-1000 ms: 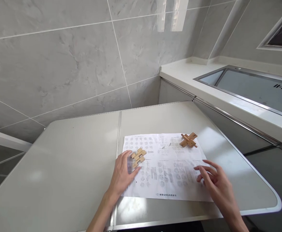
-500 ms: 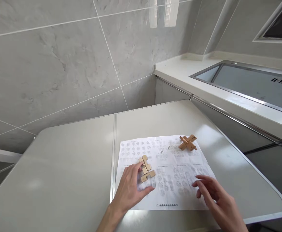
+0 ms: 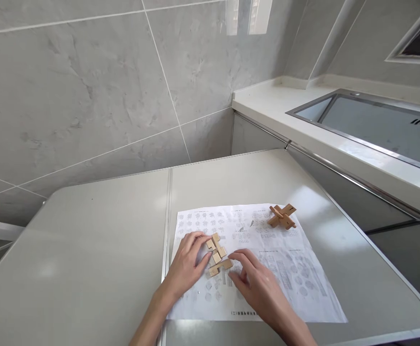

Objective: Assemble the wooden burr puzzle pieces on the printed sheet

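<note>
Several light wooden puzzle pieces with notches lie on a printed sheet in front of me. My left hand point(image 3: 187, 262) is at their left side, its index finger and thumb apart, the fingertips at the edge of the grouped puzzle pieces point(image 3: 218, 245). My right hand point(image 3: 262, 283) has index finger and thumb parted around the right end of the nearest notched puzzle piece point(image 3: 215, 270). A firm grip does not show. Farther off to the right stands an assembled brown wooden burr puzzle point(image 3: 282, 216), untouched.
The white instruction sheet point(image 3: 310, 250), printed with grey diagrams, lies on a pale folding table point(image 3: 116, 250) with a seam left of the paper. A grey tiled wall point(image 3: 109, 86) rises behind. To the right is a counter with a sink point(image 3: 375, 125).
My right hand has come left from the sheet's right side to the nearest puzzle piece. My left thumb has moved up toward the grouped pieces. The nearest piece has shifted slightly.
</note>
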Demonstrator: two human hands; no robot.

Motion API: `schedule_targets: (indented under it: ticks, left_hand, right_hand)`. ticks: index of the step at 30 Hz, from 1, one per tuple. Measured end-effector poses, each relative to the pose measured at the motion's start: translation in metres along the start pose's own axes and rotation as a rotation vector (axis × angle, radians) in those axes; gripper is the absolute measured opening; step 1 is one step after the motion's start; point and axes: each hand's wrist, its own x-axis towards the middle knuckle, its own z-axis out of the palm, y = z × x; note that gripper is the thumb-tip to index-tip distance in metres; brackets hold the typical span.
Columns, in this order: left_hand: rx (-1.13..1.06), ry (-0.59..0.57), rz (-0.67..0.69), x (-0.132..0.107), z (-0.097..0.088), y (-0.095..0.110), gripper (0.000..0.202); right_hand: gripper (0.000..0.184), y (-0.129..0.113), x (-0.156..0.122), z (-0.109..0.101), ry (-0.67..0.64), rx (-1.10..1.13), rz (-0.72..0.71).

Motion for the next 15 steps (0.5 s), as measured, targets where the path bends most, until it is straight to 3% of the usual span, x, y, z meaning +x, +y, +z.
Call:
schedule_targets:
  ticks: [8,15]
  left_hand:
    - [-0.077,0.008,-0.007,0.002,-0.006,-0.008,0.016]
    - [-0.279,-0.01,-0.251,-0.005,-0.018,-0.006,0.024]
  right_hand:
    - [0.003,-0.002,0.002,0.008,-0.021,0.017,0.045]
    - [0.032,-0.006,-0.01,-0.015,-0.287,0.524,0.347]
